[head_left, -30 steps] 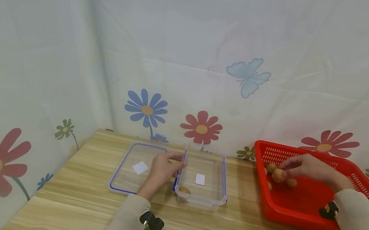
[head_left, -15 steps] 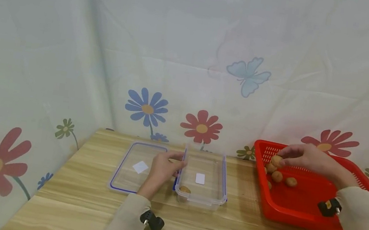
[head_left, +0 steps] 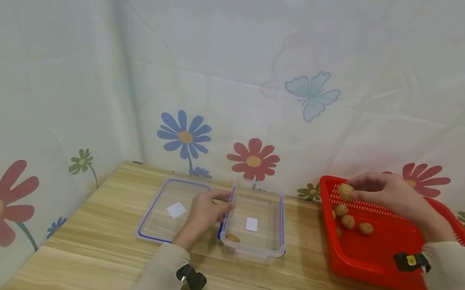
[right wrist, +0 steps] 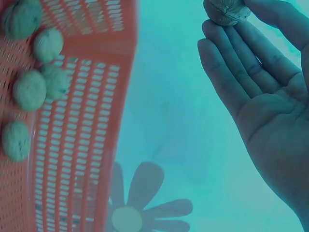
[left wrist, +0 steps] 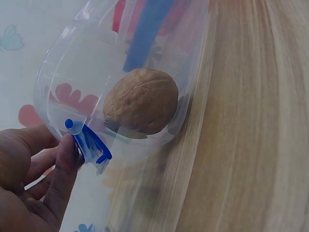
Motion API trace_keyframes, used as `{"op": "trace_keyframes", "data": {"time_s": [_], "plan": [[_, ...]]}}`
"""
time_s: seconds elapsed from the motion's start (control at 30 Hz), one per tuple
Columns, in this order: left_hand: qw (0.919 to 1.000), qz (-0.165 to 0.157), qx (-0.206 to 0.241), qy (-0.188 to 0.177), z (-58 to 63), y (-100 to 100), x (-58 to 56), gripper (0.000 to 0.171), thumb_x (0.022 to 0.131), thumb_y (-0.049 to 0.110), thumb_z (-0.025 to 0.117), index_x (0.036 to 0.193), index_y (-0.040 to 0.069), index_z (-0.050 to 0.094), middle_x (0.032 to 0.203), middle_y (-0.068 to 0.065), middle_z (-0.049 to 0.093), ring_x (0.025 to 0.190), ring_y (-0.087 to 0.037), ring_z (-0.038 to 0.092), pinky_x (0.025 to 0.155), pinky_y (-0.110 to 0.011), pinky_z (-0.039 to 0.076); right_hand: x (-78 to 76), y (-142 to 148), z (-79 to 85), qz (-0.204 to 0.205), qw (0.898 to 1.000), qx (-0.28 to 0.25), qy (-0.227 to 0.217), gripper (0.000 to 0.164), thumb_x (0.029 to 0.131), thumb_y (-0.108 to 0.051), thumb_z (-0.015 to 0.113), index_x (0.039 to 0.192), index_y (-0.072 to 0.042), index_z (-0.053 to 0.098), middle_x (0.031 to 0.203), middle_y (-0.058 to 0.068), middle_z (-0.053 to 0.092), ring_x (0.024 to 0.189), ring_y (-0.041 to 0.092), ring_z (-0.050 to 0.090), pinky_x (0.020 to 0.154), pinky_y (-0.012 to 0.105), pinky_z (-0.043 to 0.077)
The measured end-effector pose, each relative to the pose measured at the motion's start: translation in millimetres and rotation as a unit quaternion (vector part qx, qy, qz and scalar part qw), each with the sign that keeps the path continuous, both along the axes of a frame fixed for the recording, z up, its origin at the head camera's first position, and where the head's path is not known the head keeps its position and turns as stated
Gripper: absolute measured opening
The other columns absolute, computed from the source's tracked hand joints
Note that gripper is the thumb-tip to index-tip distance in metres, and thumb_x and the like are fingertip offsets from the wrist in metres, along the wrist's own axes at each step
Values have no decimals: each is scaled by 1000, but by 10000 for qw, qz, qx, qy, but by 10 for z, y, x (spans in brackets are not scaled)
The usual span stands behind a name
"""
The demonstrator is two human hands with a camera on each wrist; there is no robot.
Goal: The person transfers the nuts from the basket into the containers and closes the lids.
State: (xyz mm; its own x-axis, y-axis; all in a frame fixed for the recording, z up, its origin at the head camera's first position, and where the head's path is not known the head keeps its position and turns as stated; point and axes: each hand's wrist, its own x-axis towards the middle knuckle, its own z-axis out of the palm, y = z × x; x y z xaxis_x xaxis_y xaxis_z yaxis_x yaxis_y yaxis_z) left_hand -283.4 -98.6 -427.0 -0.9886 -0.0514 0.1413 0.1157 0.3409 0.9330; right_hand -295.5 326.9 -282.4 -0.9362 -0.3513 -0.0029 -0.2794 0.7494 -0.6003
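Note:
In the head view my right hand (head_left: 397,198) pinches a walnut (head_left: 346,192) between thumb and fingertips, raised over the left part of the red basket (head_left: 374,276). Several other walnuts (right wrist: 30,90) lie in that basket. My left hand (head_left: 207,212) grips the left side of a clear lidless food container (head_left: 260,254). Close up, the left thumb (left wrist: 67,154) and fingers are at the blue-edged latch (left wrist: 89,142) there. One walnut (left wrist: 142,101) rests inside the container at its near left corner. A white label (head_left: 251,224) shows on its floor.
A clear lid (head_left: 156,223) with a blue seal lies flat on the wooden table (head_left: 90,253), left of the container and partly behind the left hand. A flower-printed curtain (head_left: 225,65) hangs right behind the table.
My right hand has lifted the walnut from among the others in the basket, up and slightly left. The left hand has stayed at the container.

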Motion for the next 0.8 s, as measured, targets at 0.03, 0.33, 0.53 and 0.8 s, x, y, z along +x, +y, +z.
{"op": "trace_keyframes", "data": {"time_s": [0.03, 0.33, 0.53, 0.8], "plan": [[10000, 4, -12, -5, -2, 3, 0, 33, 93, 8, 83, 125, 0, 76, 112, -15, 77, 57, -13, 68, 59, -34, 62, 22, -18, 4, -20, 10000, 18, 74, 50, 98, -37, 80, 139, -11, 68, 129, 9, 72, 114, 28, 66, 90, 40, 61], [10000, 39, -25, 63, -8, -5, -16, 32, 92, 10, 84, 123, 2, 78, 111, -13, 78, 57, -13, 68, 54, -27, 58, 224, -301, 75, 56, 9976, -231, 645, 48, 98, -39, 79, 139, -15, 70, 128, 7, 74, 114, 27, 70, 89, 26, 58], [10000, 41, -28, -1, -1, -25, -11, 33, 92, 12, 84, 123, 3, 78, 112, -13, 78, 57, -13, 68, 53, -24, 55, 290, -510, 39, 348, 9927, -852, 783, 38, 99, -26, 79, 134, -13, 72, 123, 5, 75, 107, 20, 72, 89, 20, 57], [10000, 23, -44, -19, -4, -10, -7, 34, 93, 13, 84, 125, 3, 77, 113, -12, 78, 58, -14, 68, 54, -25, 56, 365, -718, -108, 369, 9877, -1285, 814, 35, 97, -25, 81, 129, -13, 74, 117, 3, 77, 102, 19, 73, 90, 21, 57]]}}
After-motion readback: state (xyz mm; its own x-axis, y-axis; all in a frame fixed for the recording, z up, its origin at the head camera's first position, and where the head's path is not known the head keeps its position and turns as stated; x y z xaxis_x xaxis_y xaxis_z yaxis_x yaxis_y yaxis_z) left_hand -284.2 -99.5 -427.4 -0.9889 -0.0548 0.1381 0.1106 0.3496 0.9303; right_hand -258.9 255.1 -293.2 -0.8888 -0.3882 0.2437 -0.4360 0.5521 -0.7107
